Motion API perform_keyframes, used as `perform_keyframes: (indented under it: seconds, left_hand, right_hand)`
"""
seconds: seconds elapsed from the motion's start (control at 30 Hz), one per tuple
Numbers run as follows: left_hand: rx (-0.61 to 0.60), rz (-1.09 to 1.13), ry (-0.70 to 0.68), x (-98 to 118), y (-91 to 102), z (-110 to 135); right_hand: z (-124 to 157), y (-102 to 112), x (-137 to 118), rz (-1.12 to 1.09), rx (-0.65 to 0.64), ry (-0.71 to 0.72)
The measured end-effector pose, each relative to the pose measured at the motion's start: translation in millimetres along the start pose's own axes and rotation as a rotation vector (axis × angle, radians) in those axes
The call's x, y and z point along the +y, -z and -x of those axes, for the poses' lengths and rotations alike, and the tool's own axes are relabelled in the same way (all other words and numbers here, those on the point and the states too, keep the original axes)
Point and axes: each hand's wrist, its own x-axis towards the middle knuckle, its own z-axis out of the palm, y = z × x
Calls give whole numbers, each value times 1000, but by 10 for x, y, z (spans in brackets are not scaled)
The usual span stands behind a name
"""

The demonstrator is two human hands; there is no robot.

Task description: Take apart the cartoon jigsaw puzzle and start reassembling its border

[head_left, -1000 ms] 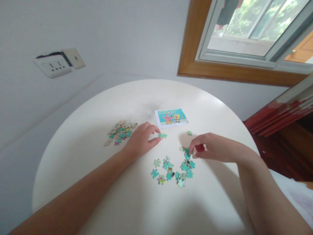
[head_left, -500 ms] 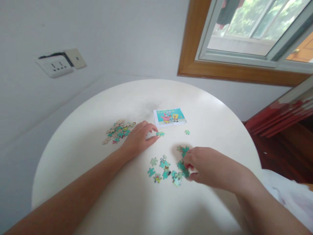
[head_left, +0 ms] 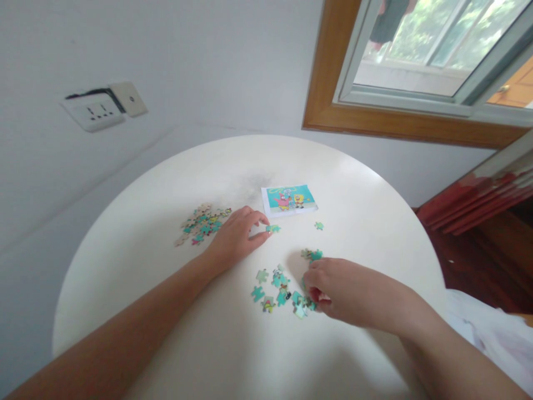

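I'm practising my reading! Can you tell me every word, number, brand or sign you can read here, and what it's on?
There are none I can read.
Picture card: yellow curly lines near the top, too blurred to tell if they're letters.
Puzzle pieces: too small to make out any writing.
Wall socket: slots, but no readable marking.

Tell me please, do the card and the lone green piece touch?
Apart: the head view shows white table between the card and the piece.

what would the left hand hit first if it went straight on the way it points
The left hand would likely first meet the small teal puzzle section directly ahead; whether they touch is hard to tell.
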Motion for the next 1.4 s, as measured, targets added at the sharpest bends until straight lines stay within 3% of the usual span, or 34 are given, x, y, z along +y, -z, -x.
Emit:
perform_keyframes:
  seconds: [0.17,0.27,0.37,0.47,0.63,0.87,1.1,1.4]
  left_hand:
    - [7,-6,6,6,-2,1]
    - [4,-9,8,2,-10,1]
    - [6,-11,-5,-4,-13,-1]
    - [17,-7,-20,-5,-10,-1]
    - [12,-6,-35,3,-2,5]
    - [16,-11,-49,4,-4,8]
    - [6,-17,-52,-4,-19,15]
    - [-5,-15,-45,5,-9,15]
  right_hand:
    - [-62,101,3,-387,81,52]
    - [-179,109,104,-600,309,-30]
    - [-360,51,254,-667,576,-114]
    - [-536,-42,384,-793,686,-186]
    - [-736,-166,458,-888,739,-238]
    - [-845,-147,436,-616,881,-268]
    - [-849,-147,427,-807,839,-294]
    - [-876,-221,457,-833,837,-256]
